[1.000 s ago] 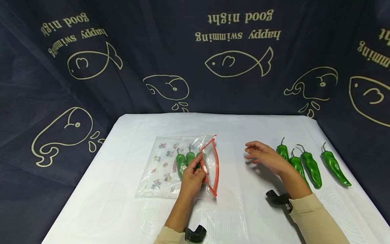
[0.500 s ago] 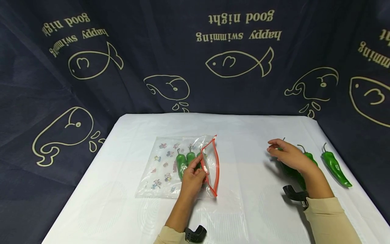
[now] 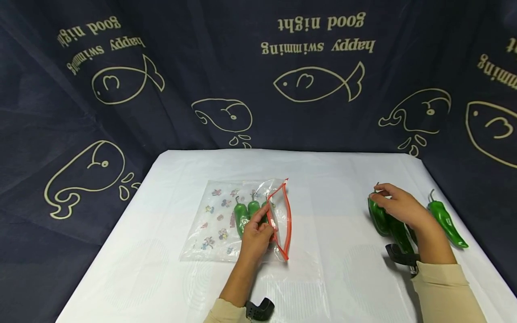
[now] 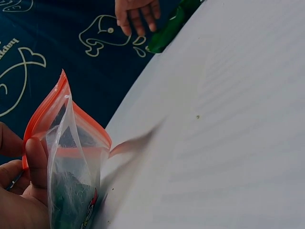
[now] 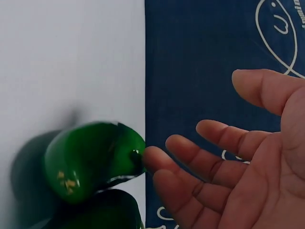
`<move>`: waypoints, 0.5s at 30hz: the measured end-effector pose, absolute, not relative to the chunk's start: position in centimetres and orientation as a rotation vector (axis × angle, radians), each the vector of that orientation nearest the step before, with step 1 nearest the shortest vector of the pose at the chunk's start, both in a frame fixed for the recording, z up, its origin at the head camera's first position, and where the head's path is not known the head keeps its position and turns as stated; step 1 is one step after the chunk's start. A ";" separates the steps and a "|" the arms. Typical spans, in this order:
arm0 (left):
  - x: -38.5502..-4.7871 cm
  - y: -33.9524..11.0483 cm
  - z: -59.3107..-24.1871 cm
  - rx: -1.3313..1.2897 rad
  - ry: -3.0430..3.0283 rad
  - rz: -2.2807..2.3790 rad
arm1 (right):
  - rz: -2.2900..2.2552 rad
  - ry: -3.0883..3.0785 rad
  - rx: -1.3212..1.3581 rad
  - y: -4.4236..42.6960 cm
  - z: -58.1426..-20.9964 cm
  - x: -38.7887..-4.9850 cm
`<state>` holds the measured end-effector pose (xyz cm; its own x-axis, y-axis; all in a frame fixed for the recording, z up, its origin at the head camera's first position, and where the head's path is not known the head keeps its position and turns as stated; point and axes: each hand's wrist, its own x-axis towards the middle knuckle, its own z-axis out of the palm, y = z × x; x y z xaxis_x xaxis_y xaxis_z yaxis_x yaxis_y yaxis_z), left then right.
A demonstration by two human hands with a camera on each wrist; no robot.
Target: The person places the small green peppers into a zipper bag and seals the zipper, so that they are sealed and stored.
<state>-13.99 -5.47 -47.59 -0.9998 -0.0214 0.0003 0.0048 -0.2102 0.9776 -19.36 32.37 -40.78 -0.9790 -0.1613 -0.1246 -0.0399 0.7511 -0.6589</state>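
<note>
Peppers point(image 3: 446, 223) before "happy swimming" cloth point(image 3: 319, 128)

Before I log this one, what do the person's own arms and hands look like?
The left hand and right hand wear no gloves. A plain beige fabric left sleeve and matching right sleeve leave the hands bare. Beside these sit a black, curved left wrist device and a similar right wrist device. No cables show.

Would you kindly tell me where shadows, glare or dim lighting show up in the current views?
Head view: fairly bright, with glare on the plastic bag; left wrist view: dimmer, the bag's shadow stretching across the white tabletop; right wrist view: also dim, a soft-edged shadow beside the upper pepper.
</note>
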 end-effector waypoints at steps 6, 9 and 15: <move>-14.0 -5.5 -47.6 0.031 -1.971 -2.426 | -0.984 2.809 -0.120 32.9 -40.7 -19.2; -14.0 -5.5 -47.6 0.030 -1.971 -2.428 | -0.971 2.802 -0.097 32.9 -40.7 -19.3; -14.0 -5.5 -47.6 0.024 -1.977 -2.428 | -0.975 2.763 -0.062 32.8 -41.0 -19.4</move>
<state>-13.98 -5.54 -47.65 -0.9998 -0.0180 -0.0052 -0.0015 -0.2026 0.9793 -19.44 32.82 -41.05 -0.9769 -0.1089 -0.1836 0.0304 0.7802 -0.6248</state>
